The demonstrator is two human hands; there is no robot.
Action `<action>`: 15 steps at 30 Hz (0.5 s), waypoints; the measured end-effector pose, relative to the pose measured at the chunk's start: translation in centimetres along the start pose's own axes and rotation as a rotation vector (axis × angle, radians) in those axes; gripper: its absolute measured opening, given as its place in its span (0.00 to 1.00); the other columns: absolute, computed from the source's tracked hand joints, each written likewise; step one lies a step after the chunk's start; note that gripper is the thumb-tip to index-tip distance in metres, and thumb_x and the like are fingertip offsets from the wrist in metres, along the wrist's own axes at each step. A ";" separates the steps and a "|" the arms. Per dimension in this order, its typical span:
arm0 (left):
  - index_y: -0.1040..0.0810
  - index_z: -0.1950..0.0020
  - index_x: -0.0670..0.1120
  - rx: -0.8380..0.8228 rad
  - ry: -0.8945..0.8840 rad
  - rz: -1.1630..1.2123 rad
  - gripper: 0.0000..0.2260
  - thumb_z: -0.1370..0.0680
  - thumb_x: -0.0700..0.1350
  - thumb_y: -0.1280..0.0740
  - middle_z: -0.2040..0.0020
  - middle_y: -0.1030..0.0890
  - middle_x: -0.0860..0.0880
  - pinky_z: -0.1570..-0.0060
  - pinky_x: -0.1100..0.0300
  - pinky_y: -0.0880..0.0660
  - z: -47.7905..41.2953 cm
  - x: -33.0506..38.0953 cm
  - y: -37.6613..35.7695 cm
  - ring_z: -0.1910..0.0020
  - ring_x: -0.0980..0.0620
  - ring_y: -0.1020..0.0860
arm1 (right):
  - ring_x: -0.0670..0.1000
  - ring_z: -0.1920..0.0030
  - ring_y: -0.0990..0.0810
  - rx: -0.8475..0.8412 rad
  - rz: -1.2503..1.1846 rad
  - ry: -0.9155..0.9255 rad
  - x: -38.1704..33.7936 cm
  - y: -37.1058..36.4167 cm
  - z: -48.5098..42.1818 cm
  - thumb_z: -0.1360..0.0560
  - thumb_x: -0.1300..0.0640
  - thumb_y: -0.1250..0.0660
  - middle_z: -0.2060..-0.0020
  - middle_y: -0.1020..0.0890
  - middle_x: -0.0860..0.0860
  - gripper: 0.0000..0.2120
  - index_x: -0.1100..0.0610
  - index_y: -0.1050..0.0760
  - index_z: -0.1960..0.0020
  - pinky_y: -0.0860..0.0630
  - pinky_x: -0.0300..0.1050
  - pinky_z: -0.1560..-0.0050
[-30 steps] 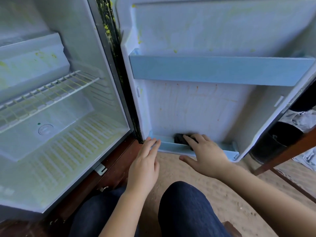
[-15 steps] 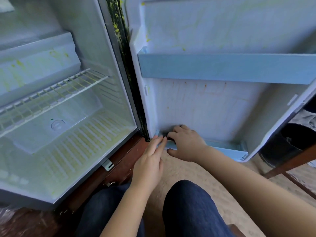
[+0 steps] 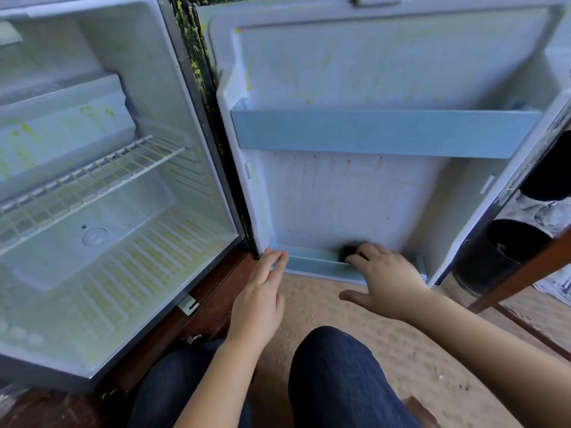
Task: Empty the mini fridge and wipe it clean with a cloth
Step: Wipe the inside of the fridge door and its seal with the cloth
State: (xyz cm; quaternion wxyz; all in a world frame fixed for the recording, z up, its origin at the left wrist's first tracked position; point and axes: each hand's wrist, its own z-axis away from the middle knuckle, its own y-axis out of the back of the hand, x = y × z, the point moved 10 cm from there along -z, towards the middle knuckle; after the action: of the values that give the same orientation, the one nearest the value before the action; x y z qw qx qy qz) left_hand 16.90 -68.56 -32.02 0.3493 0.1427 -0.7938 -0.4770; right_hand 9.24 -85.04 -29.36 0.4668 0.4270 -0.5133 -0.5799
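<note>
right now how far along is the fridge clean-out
Emptying looks done: nothing stands on the wire shelf or cabinet floor. In hand: the right hand presses a dark cloth in the bottom door shelf, left hand touching its end. Left: yellow stains on that floor and the door liner.

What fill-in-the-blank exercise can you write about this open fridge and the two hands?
1. The right hand presses a ____ cloth into the lower door shelf.
2. The left hand touches the ____ end of that shelf with straight fingers.
3. The fridge door stands ____.
4. The upper door shelf is ____ in colour.

Missing words: dark; left; open; blue.
</note>
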 end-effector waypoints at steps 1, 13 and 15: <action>0.33 0.25 0.47 -0.004 -0.001 0.001 0.32 0.28 0.31 0.33 0.25 0.36 0.55 0.49 0.68 0.29 0.0 -0.1 -0.1 0.25 0.55 0.38 | 0.51 0.35 0.33 0.004 -0.016 0.019 -1.0 0.1 -0.7 0.27 0.31 0.41 0.36 0.32 0.49 0.33 0.49 0.36 0.29 0.32 0.46 0.37; 0.29 0.28 0.44 0.058 -0.040 -0.049 0.29 0.29 0.30 0.31 0.26 0.32 0.51 0.35 0.66 0.35 0.4 0.3 1.3 0.27 0.55 0.35 | 0.51 0.36 0.32 0.006 -0.258 0.200 -8.0 0.4 -6.4 0.23 0.37 0.40 0.40 0.27 0.51 0.26 0.51 0.29 0.33 0.30 0.47 0.40; 0.27 0.29 0.42 0.069 -0.037 -0.078 0.29 0.30 0.30 0.29 0.28 0.29 0.49 0.35 0.64 0.34 0.4 0.2 1.4 0.30 0.52 0.31 | 0.50 0.33 0.34 0.023 -0.279 0.187 -6.5 0.1 -5.7 0.21 0.43 0.41 0.37 0.29 0.48 0.23 0.49 0.34 0.28 0.32 0.45 0.38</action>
State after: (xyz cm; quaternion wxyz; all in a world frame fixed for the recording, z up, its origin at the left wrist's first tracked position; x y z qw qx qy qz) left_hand 16.67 -67.72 -30.86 0.3108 0.1766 -0.8100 -0.4649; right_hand 16.05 -79.81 -29.81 0.4228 0.5516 -0.4099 -0.5907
